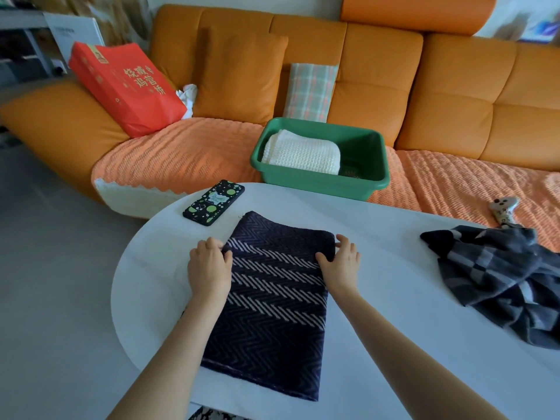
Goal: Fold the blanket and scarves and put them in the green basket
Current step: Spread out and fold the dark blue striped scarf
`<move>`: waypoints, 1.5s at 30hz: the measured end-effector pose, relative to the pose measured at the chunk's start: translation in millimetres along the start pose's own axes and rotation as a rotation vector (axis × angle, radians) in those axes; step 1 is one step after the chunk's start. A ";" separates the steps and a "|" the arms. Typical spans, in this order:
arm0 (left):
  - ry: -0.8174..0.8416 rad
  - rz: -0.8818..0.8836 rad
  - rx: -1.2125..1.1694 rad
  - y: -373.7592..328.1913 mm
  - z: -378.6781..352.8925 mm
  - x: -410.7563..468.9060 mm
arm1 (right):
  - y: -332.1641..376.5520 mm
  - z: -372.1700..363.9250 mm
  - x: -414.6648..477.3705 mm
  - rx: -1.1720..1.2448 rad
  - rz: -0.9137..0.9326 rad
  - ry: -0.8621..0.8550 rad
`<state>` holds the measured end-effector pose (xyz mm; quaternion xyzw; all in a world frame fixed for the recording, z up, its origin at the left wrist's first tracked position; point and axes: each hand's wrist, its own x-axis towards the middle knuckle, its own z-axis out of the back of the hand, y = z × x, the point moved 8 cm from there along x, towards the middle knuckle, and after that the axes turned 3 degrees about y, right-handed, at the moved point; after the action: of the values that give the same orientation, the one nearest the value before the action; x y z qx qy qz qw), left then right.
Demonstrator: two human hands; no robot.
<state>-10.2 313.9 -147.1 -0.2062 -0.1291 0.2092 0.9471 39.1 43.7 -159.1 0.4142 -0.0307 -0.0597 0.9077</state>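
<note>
Head view had the left hand (pixel 209 266) curled over the left edge of the navy scarf (pixel 272 304), fingers tucked at the hem and seemingly pinching it. The right hand (pixel 341 262) sat at the right edge, thumb flat on the cloth and fingers spread along the side, pressing rather than gripping, by the look of it. That scarf lay on the white table (pixel 394 313) as a long neat rectangle, so it looked partly folded, with at least one more fold likely before it would fit. Off to the right on the table, the grey scarf (pixel 509 283) was a crumpled heap, not yet touched. Beyond the table's far edge, on the sofa (pixel 454 95), the basket (pixel 321 180) already held the white blanket (pixel 303 153), folded, with room beside it. One item in, one in hand, one waiting: roughly a third done, I'd judge.
</note>
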 end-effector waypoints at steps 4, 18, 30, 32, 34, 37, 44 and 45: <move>-0.085 -0.355 -0.030 -18.5 21.0 -30.0 | 37.1 4.4 -54.5 -0.164 0.456 0.013; 0.607 -0.651 -0.112 22.1 15.0 -158.2 | -0.5 9.9 -167.2 -0.448 0.957 0.485; 0.333 -0.762 -0.071 -8.2 25.0 -190.8 | -21.3 61.3 -191.3 -0.492 1.026 0.267; 0.279 -0.785 -0.049 -11.3 29.2 -191.7 | -15.0 60.1 -192.8 -0.490 1.065 0.239; 0.241 -0.813 -0.029 -15.2 32.7 -192.5 | -7.2 61.8 -191.0 -0.466 1.058 0.211; 0.218 -0.859 0.003 -19.1 35.8 -194.7 | -1.3 66.5 -185.6 -0.409 0.966 0.215; 0.156 -0.788 -0.085 -34.1 65.3 -165.5 | 27.7 87.3 -162.4 -0.299 0.818 0.126; 0.135 -0.783 -0.088 -40.7 72.8 -156.0 | 32.6 91.1 -151.2 -0.267 0.750 0.112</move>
<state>-157.4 234.7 -89.6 -0.1950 -0.1445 -0.1874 0.9518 -117.6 17.0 -75.7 0.2554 -0.1221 0.2950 0.9126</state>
